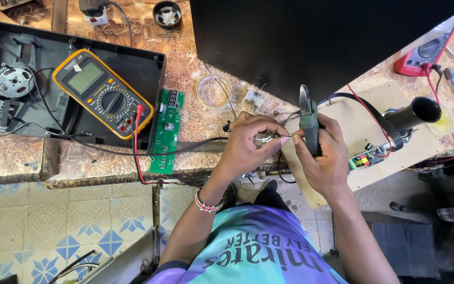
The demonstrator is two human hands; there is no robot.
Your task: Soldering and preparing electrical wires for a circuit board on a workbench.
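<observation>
Hands meet at the bench [195, 121] edge, hemmed by a black panel [311, 42] above and a wooden board [363, 131] to the right. The left hand [248, 144] pinches a small metal part [265, 139] between closed fingertips; the right hand [321, 158] grips pliers [307, 118], jaws up. Two multimeters sit out: one yellow [103, 94], one red [429, 52]. One green circuit board [165, 131] lies left.

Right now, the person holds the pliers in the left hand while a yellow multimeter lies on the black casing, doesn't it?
Not quite: in the head view the pliers are in the right hand, not the left hand. The yellow multimeter does lie on the black casing.
</observation>
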